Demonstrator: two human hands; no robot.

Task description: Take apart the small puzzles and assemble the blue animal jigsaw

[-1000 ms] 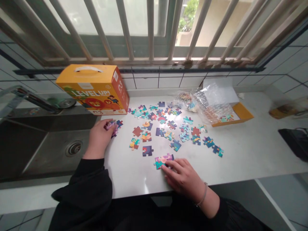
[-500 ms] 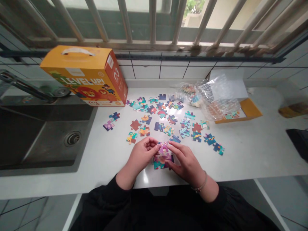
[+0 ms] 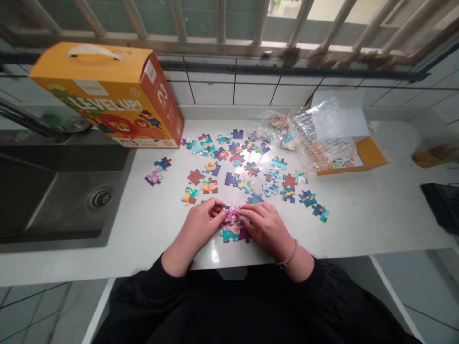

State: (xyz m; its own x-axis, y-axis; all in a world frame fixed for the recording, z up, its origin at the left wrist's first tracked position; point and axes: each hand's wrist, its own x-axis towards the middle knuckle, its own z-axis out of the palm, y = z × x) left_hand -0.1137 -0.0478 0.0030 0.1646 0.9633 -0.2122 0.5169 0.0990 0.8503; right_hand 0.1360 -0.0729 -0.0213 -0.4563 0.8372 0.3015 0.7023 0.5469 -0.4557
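Observation:
At the counter's front middle, my left hand (image 3: 202, 223) pinches the left edge of a purple puzzle piece with eyes (image 3: 233, 213). The fingers of my right hand (image 3: 267, 227) are bent over the same piece from its right side. Directly below it, towards me, lie joined teal and dark purple pieces (image 3: 231, 233), partly hidden by my right fingers. Many loose puzzle pieces (image 3: 246, 185) are spread over the counter beyond my hands. A purple and blue pair (image 3: 154, 177) lies apart at the left.
An orange box (image 3: 118, 105) stands at the back left beside the sink (image 3: 64, 205). Clear plastic packaging (image 3: 315, 134) rests on an open orange and white box (image 3: 373, 153) at the back right. A dark object (image 3: 442, 205) sits at the right edge.
The camera view has shifted, so the scene sits higher and further left. The purple piece is a little nearer the pieces below it, and my right fingers are more bent over it.

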